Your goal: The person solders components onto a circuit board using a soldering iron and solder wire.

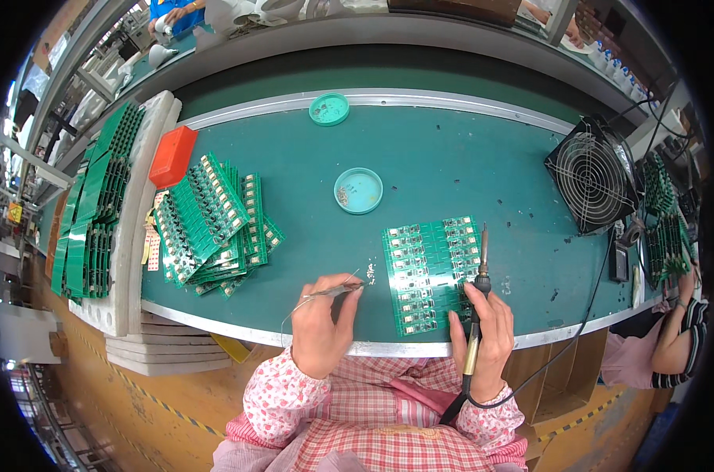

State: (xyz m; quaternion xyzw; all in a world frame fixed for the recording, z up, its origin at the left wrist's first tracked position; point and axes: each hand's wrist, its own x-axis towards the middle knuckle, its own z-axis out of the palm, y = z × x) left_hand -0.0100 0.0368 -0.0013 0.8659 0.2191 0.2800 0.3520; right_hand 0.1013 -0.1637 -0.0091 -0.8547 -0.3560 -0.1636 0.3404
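A green circuit board panel (431,275) with rows of small parts lies flat before me, near the front edge. My right hand (487,330) is closed round a soldering iron (472,346). Its tip points away from me, over the panel's right edge, and the fingers are at that edge. Left of the panel, my left hand (324,326) pinches slim metal tweezers (337,290). A thin looping wire (283,321), perhaps solder, runs from the same fingers. Tiny pale bits (371,272) lie on the table between that hand and the panel.
A heap of circuit boards (207,220) lies left, by a red box (173,156) and boards racked in white foam (140,228). Two teal dishes (358,191) (329,109) hold small bits. A black fan (593,175) stands right, near the iron's cord (581,326). Another person (675,338) sits at right.
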